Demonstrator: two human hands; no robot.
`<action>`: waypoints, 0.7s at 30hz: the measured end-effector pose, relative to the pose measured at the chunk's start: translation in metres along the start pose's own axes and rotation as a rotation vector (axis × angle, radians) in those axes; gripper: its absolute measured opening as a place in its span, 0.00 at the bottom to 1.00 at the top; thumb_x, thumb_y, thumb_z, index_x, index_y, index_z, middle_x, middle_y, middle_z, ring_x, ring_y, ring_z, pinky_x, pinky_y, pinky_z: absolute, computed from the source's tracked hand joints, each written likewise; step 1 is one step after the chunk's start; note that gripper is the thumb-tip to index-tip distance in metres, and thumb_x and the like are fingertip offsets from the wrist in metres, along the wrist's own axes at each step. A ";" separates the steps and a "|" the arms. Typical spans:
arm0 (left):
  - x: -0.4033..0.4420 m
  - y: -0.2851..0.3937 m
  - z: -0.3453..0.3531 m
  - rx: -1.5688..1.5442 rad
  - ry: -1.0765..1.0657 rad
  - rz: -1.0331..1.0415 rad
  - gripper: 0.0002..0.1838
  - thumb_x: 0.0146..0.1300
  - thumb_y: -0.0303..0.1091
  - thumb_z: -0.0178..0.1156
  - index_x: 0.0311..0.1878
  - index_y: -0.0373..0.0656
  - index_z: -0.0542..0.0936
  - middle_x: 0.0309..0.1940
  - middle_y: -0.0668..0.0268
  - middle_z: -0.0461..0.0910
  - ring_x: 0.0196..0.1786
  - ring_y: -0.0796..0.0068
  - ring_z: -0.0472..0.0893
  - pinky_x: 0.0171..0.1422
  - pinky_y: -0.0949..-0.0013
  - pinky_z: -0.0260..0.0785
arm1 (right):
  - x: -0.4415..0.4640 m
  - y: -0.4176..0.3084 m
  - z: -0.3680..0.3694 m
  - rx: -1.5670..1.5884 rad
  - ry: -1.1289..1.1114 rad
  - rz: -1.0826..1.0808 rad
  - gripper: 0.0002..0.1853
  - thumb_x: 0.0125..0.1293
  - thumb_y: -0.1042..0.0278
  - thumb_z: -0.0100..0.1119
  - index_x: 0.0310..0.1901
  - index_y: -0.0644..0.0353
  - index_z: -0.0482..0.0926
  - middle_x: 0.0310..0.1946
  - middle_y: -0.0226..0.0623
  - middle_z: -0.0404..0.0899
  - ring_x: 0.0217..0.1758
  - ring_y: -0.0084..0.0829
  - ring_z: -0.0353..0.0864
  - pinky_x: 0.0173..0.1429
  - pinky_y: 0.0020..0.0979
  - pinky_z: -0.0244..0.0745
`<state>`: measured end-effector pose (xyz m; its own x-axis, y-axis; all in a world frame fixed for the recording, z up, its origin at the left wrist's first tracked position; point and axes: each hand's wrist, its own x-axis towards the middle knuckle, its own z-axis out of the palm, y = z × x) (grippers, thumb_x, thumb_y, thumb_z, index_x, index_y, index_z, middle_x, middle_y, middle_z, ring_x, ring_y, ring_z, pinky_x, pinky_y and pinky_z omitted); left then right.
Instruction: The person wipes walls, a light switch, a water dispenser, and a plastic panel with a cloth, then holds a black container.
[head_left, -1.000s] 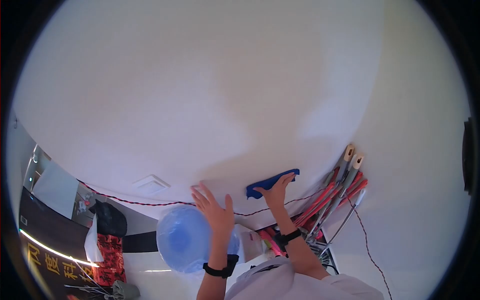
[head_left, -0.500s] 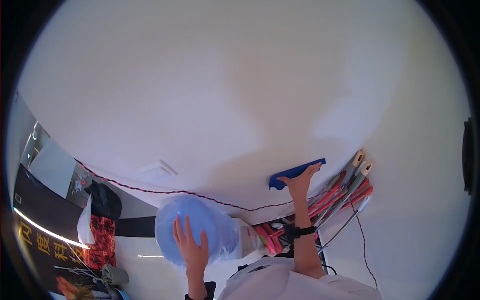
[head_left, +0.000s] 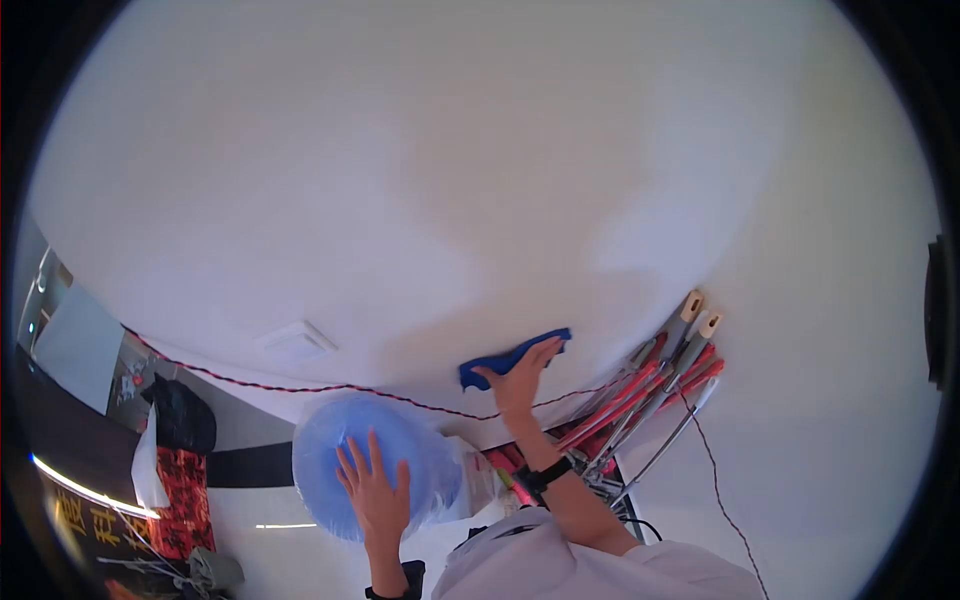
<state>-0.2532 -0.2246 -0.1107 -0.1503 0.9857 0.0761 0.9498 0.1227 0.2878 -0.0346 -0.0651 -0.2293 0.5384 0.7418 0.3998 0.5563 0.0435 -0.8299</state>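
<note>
Blue cloth (head_left: 507,359) pinned to a white wall (head_left: 300,170) under a spread right hand (head_left: 520,385)

The cloth lies against the lower part of the wall, just above a twisted red-and-black cord (head_left: 350,387), between a switch plate (head_left: 297,342) and some long poles (head_left: 690,340). The right hand is splayed across it rather than closed round it, thumb near one end and fingertips near the other. That wide spread probably keeps the cloth flat and spreads the push along its length. How firmly it presses, I cannot tell.

The left hand (head_left: 380,497) is open, with nothing gripped, its fingers fanned in front of a round blue jug (head_left: 325,465) in clear plastic. Whether it touches the jug or hovers over it cannot be told; if it does touch, it may be there to steady the jug or the person.

The poles lean together in the corner, likely stood there to stay out of the way. A black bag (head_left: 185,415) sits well apart, on the far left.

As for looks, the cloth is dark blue and matt, bunched or folded into a long, narrow strip that slants up toward the poles. Its outline is uneven, with a ragged lower corner beside the thumb. The hand hides much of its middle.
</note>
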 end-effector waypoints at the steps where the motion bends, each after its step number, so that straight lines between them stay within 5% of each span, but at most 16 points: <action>1: 0.001 -0.001 0.002 0.001 0.000 0.018 0.37 0.73 0.51 0.51 0.79 0.45 0.58 0.79 0.42 0.51 0.80 0.32 0.45 0.80 0.35 0.38 | -0.006 -0.009 0.007 0.004 -0.028 0.012 0.84 0.36 0.34 0.81 0.75 0.78 0.27 0.74 0.81 0.27 0.81 0.72 0.30 0.83 0.54 0.40; 9: 0.001 -0.011 0.010 0.011 -0.015 0.014 0.37 0.75 0.53 0.48 0.80 0.45 0.57 0.79 0.42 0.51 0.81 0.33 0.43 0.80 0.35 0.39 | 0.004 -0.001 -0.007 0.000 -0.101 0.025 0.85 0.36 0.31 0.80 0.72 0.83 0.26 0.72 0.86 0.25 0.80 0.74 0.28 0.82 0.56 0.40; 21: 0.000 -0.012 0.006 -0.008 0.022 0.052 0.37 0.75 0.54 0.47 0.80 0.42 0.57 0.78 0.40 0.51 0.81 0.32 0.43 0.81 0.35 0.37 | 0.098 0.081 -0.093 -0.025 -0.056 0.126 0.87 0.34 0.42 0.88 0.73 0.79 0.23 0.77 0.75 0.27 0.82 0.67 0.29 0.84 0.52 0.35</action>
<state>-0.2628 -0.2258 -0.1203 -0.1064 0.9880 0.1119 0.9543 0.0698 0.2905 0.1218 -0.0509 -0.2210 0.5694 0.7765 0.2698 0.5020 -0.0686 -0.8621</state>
